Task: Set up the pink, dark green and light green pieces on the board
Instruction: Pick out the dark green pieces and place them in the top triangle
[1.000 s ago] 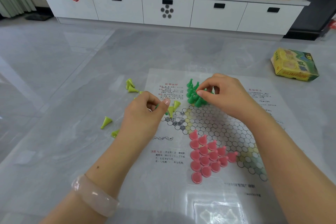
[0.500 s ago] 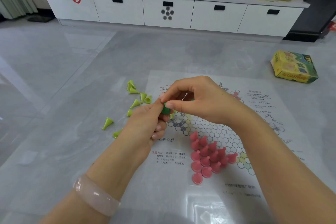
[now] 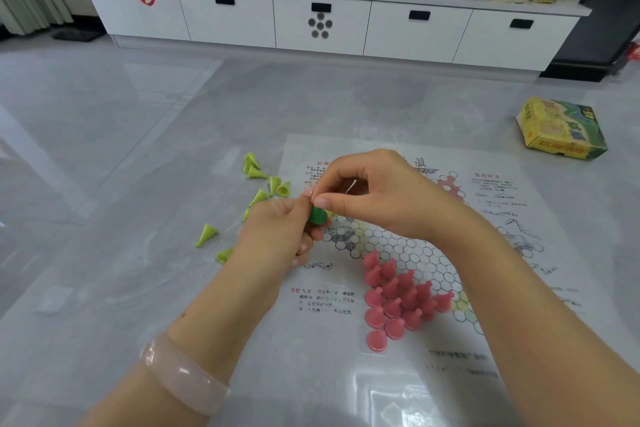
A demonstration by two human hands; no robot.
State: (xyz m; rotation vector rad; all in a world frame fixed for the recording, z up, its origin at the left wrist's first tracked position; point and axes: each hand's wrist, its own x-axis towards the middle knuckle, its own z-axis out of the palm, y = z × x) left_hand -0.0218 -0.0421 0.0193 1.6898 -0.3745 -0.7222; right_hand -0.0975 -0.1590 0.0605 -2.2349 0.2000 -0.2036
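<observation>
Just left of the board [image 3: 398, 246], the left hand [image 3: 277, 239] gripped a dark green piece [image 3: 318, 215] while the right hand [image 3: 377, 194] pinched at its top; next, I judged, came standing it on the board's far point.

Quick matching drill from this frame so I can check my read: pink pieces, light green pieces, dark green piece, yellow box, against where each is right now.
Things:
1. pink pieces
2. light green pieces
3. dark green piece
4. yellow box

Places:
A. on the floor, far right, off the board
B. pinched between the left hand and right hand
C. standing in a triangle on the board's near point
D. lying scattered on the floor left of the board

Pairs: 1-C, 2-D, 3-B, 4-A
</observation>
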